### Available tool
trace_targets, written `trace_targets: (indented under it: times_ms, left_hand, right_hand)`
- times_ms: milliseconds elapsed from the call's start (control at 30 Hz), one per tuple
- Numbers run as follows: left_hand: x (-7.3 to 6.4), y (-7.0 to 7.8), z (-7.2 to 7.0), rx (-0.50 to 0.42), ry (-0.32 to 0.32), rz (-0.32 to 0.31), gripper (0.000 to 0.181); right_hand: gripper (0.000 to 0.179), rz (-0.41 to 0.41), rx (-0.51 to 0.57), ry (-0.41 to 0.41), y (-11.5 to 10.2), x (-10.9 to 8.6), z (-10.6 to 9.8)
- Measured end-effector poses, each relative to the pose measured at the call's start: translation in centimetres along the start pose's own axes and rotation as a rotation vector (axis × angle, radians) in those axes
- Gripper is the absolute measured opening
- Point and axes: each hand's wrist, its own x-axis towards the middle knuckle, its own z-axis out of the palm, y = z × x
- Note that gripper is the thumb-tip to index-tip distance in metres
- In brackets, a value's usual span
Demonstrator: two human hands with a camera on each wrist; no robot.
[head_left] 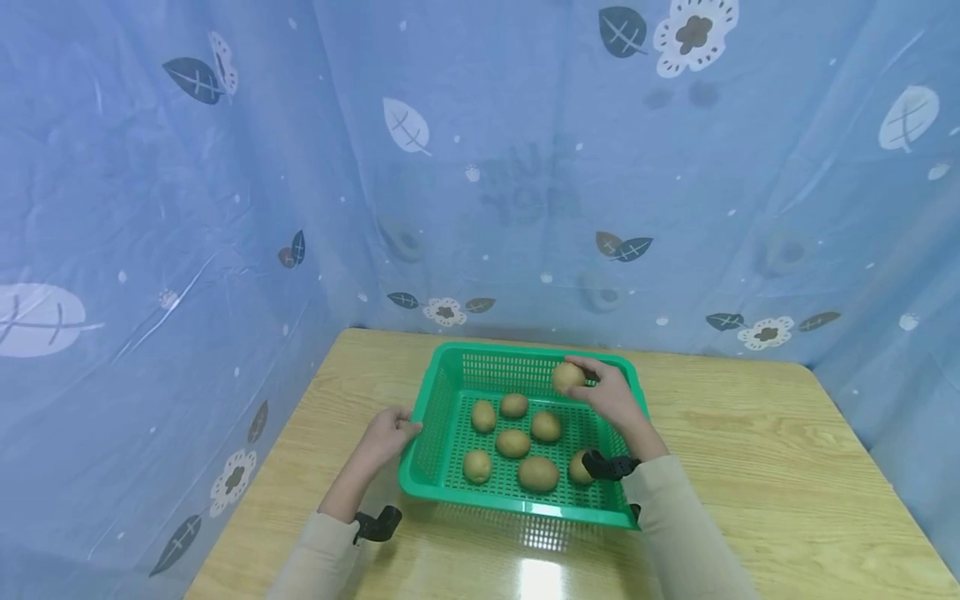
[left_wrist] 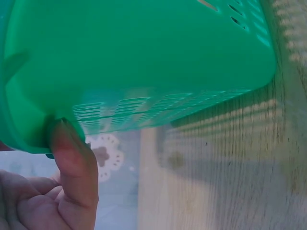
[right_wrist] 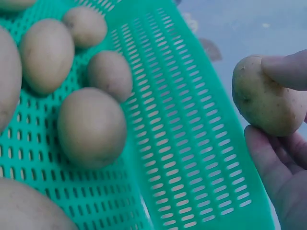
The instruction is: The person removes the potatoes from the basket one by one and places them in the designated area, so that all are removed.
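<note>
A green plastic basket [head_left: 517, 505] stands on the table with several potatoes [head_left: 538, 473] spread over its slotted floor. My left hand [head_left: 387, 435] grips the basket's left rim; in the left wrist view the thumb [left_wrist: 74, 163] presses the rim from outside. Above the far right part of the basket, my right hand [head_left: 611, 395] holds one potato [head_left: 568, 378] between thumb and fingers. The right wrist view shows this held potato [right_wrist: 268, 98] beside the basket's slotted wall [right_wrist: 182, 124]. One potato [head_left: 581, 467] near the right side is partly covered by the right wrist camera.
The wooden table [head_left: 757, 450] extends to both sides of the basket. A blue patterned curtain [head_left: 510, 183] hangs behind the table and along its left and right sides. Black camera mounts [head_left: 378, 525] sit on both wrists.
</note>
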Motion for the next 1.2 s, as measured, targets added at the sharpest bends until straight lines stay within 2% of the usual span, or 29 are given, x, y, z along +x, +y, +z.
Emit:
trace_targets:
  times_ms: [67,233,500,700,933,1033,1200]
  left_hand:
    - [-0.1,0.0,0.0,-0.014,-0.006,-0.002,0.027]
    - [-0.1,-0.1,-0.1,-0.036,-0.018,0.006,0.026]
    - [0.0,-0.5,-0.2,-0.047,-0.016,0.014,0.027]
    - [0.0,-0.4,-0.3,-0.062,-0.023,0.009,0.025]
    - [0.0,-0.3,-0.2,-0.064,-0.033,0.01,0.024]
    - [0.0,-0.4,-0.1,-0.054,-0.031,0.01,0.025]
    - [0.3,-0.5,0.0,-0.05,-0.027,0.01,0.024]
  right_hand:
    - [0.059,-0.022,0.009,0.02,0.7,0.2,-0.1]
    - [0.058,-0.087,0.048,0.042,0.0,-0.5,-0.7]
    - [0.059,-0.081,0.039,0.075,-1.3,-2.3,-2.3]
    - [0.06,-0.112,0.032,0.111,-1.6,-3.6,-3.6]
    - [0.06,-0.156,0.098,0.156,-1.2,-5.1,-5.4]
    - [0.059,-0.151,0.114,0.178,-0.7,-5.6,-6.1]
    - [0.059,-0.1,0.08,0.217,0.6,-6.0,-7.4]
